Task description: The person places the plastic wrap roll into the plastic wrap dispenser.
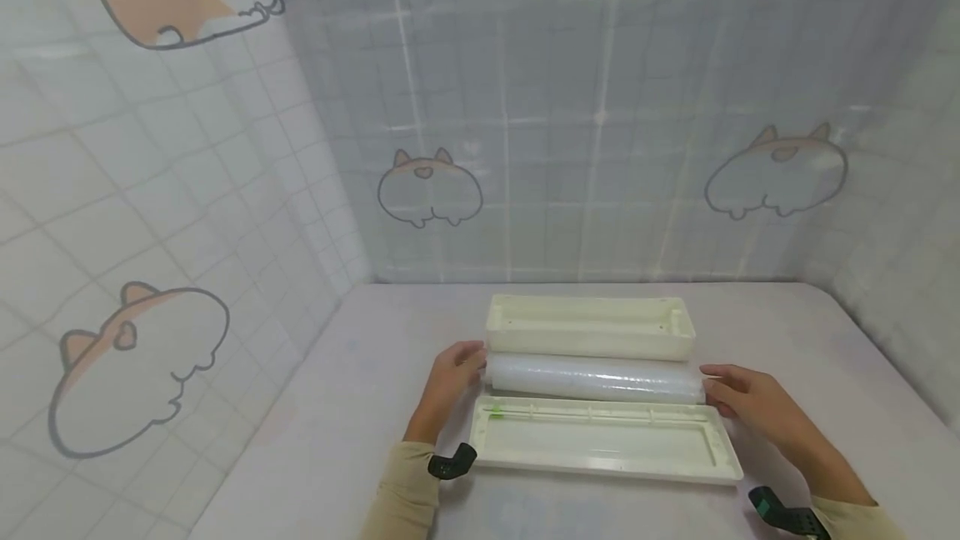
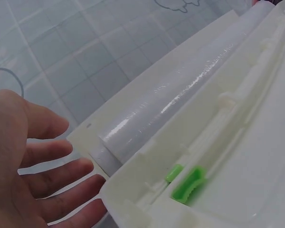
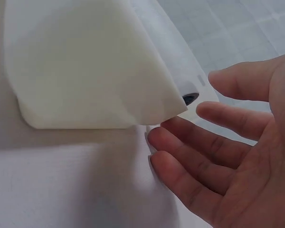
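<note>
A shiny roll of cling film [image 1: 596, 377] lies crosswise between two cream plastic trays. My left hand [image 1: 455, 373] is at its left end; in the left wrist view that hand [image 2: 47, 161] has its fingers spread beside the roll [image 2: 156, 104], with nothing gripped. At the opposite end is my right hand [image 1: 750, 398]. The right wrist view shows this hand [image 3: 228, 147] with loosely bent fingers close to the roll's dark core opening [image 3: 191, 99]. In front lies a shallow lid [image 1: 600, 444] with a track and a green slide cutter [image 2: 189, 185] at its left.
Behind the roll stands a deeper cream box [image 1: 592, 344], its hollow side up. All of it rests on a white tabletop [image 1: 337, 440]. Translucent curtains [image 1: 600, 107] printed with cartoon dogs hang around the table. Both wrists carry black straps [image 1: 452, 462].
</note>
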Available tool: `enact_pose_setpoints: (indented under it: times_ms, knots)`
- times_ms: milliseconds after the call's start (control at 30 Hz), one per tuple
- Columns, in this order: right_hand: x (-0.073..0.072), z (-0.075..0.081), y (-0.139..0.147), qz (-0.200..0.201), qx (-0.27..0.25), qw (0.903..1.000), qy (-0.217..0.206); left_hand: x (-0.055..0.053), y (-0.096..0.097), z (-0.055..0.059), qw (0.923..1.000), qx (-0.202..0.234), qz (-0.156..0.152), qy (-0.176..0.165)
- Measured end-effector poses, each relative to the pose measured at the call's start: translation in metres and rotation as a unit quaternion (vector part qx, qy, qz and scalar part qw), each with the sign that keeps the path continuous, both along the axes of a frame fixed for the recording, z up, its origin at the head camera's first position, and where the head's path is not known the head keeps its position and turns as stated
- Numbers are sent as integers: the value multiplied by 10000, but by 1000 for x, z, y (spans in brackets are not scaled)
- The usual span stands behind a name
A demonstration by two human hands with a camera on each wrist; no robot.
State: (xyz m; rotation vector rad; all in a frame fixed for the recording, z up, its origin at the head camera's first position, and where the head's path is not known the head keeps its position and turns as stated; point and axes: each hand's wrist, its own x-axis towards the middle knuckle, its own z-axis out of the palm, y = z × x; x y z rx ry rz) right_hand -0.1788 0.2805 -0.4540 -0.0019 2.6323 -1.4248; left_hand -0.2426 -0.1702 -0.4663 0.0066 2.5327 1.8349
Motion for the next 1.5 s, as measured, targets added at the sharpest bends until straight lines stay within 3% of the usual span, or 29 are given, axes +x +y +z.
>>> enact_pose_setpoints:
  times_ms: [433,667,933,1133,1333,1500]
  knots:
    - [0,-9,-3,-27,197,9998,76,6,2,-2,9997,-74,-18,-232]
    - [3,-9,-7,102,303,9988,362,7,-1,-4,9998,-156,-143,-49]
    - [1,-14,-6,175,434,9974,540,4,-3,-12,9964,-711,-386,-259]
    - [4,-23,-3,138,444,9982,380,11,-2,-20,9930,-988,-613,-192]
    - [4,-23,-6,164,432,9970,617,11,-1,-17,9933,-986,-586,-144]
    - [4,-19,-7,245,429,9962,717,8,-1,-15,9926,-959,-736,-140]
